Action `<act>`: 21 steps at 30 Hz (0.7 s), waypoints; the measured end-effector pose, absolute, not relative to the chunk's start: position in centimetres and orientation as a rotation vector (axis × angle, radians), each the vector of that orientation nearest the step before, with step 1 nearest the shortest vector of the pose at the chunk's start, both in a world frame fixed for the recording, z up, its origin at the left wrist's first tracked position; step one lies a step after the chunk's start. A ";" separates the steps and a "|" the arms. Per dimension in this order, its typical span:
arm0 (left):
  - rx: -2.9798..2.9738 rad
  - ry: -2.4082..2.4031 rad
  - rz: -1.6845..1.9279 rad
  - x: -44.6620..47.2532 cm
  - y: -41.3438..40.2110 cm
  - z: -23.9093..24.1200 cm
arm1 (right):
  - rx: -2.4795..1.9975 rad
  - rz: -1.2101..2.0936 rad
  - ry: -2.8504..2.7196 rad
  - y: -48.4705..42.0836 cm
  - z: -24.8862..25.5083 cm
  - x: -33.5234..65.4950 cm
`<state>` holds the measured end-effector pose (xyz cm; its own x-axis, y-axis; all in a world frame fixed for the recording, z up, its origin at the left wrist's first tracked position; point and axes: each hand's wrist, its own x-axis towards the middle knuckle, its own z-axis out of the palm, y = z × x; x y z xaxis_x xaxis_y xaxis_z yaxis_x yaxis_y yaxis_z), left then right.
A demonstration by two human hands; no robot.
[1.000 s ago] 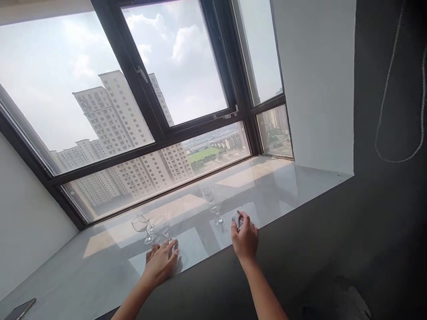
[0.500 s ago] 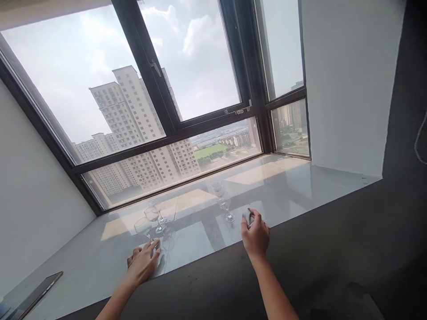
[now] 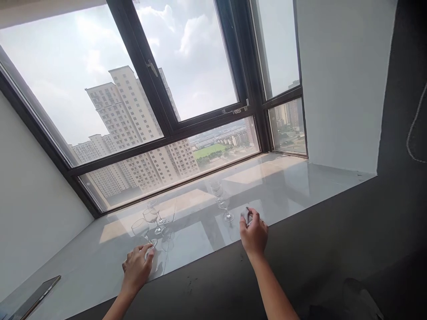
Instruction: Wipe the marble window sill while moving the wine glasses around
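Observation:
My left hand (image 3: pixel 136 266) rests on the glossy window sill (image 3: pixel 287 182), fingers curled round the foot of a clear stemmed glass (image 3: pixel 141 229) that stands upright. Two more stemmed glasses (image 3: pixel 154 218) stand just behind it. My right hand (image 3: pixel 254 233) is closed on a small grey-white wad, perhaps a cloth (image 3: pixel 247 215), near the sill's front edge. A second row of clear stemmed glasses (image 3: pixel 222 200) stands just left of that hand, apart from it.
A large dark-framed window (image 3: pixel 167 115) runs along the back of the sill. White walls close both ends. A dark flat phone or tablet (image 3: pixel 31 298) lies at the sill's far left. A rope loop (image 3: pixel 415 133) hangs on the dark wall at right.
My left hand has slid the nearest glass leftwards along the sill, away from its neighbours. The right hand has stayed by the right-hand glasses. The camera has turned slightly.

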<state>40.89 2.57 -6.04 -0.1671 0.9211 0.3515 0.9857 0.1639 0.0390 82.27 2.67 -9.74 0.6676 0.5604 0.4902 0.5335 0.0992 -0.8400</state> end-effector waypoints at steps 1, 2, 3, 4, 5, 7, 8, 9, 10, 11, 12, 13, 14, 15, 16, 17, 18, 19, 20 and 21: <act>-1.843 -2.161 -0.409 40.9 2.3 -5.9 | -1.545 0.028 -0.936 2.7 -9.7 82.3; -1.850 -2.123 -0.446 40.9 2.0 -5.8 | -1.546 0.030 -0.935 2.7 -9.7 82.3; -1.870 -2.081 -0.488 41.0 1.7 -5.6 | -1.547 0.031 -0.936 2.7 -9.7 82.3; -1.903 -2.038 -0.538 41.2 1.5 -5.5 | -1.549 0.029 -0.937 2.7 -9.7 82.2; -1.951 -1.994 -0.594 41.6 1.3 -5.3 | -1.551 0.026 -0.936 2.7 -9.7 82.2; -2.092 -1.900 -0.702 43.3 1.0 -4.8 | -1.558 0.016 -0.936 2.8 -9.7 82.2; -2.185 -1.839 -0.745 44.6 1.0 -4.6 | -1.566 0.010 -0.934 2.8 -9.8 82.2; -2.288 -1.771 -0.770 46.3 1.0 -4.3 | -1.572 0.006 -0.932 2.9 -9.8 82.2; -2.409 -1.684 -0.768 48.2 1.1 -4.0 | -1.575 0.003 -0.931 2.9 -9.8 82.2; -2.518 -1.595 -0.750 50.3 1.3 -3.7 | -1.576 0.001 -0.930 2.9 -9.9 82.2; -2.608 -1.519 -0.726 52.5 1.5 -3.5 | -1.574 -0.003 -0.929 3.0 -9.9 82.2; -2.686 -1.467 -0.696 54.8 1.8 -3.3 | -1.569 -0.007 -0.927 3.0 -10.0 82.2; -2.743 -1.443 -0.669 56.9 2.3 -3.3 | -1.562 -0.012 -0.927 3.0 -10.0 82.2; -2.790 -1.428 -0.638 58.8 2.8 -3.3 | -1.554 -0.019 -0.929 3.1 -10.0 82.2; -2.816 -1.433 -0.609 60.6 3.3 -3.4 | -1.546 -0.028 -0.932 3.1 -10.1 82.3; -2.829 -1.447 -0.570 62.2 3.9 -3.6 | -1.540 -0.036 -0.937 3.1 -10.1 82.3; -2.830 -1.469 -0.527 63.5 4.5 -3.9 | -1.535 -0.044 -0.942 3.2 -10.2 82.3; -2.822 -1.501 -0.486 64.7 5.1 -4.2 | -1.532 -0.052 -0.947 3.2 -10.3 82.4; -2.809 -1.538 -0.448 65.6 5.7 -4.5 | -1.530 -0.058 -0.950 3.3 -10.3 82.4; -2.795 -1.577 -0.417 66.4 6.2 -4.8 | -1.528 -0.064 -0.951 3.3 -10.3 82.4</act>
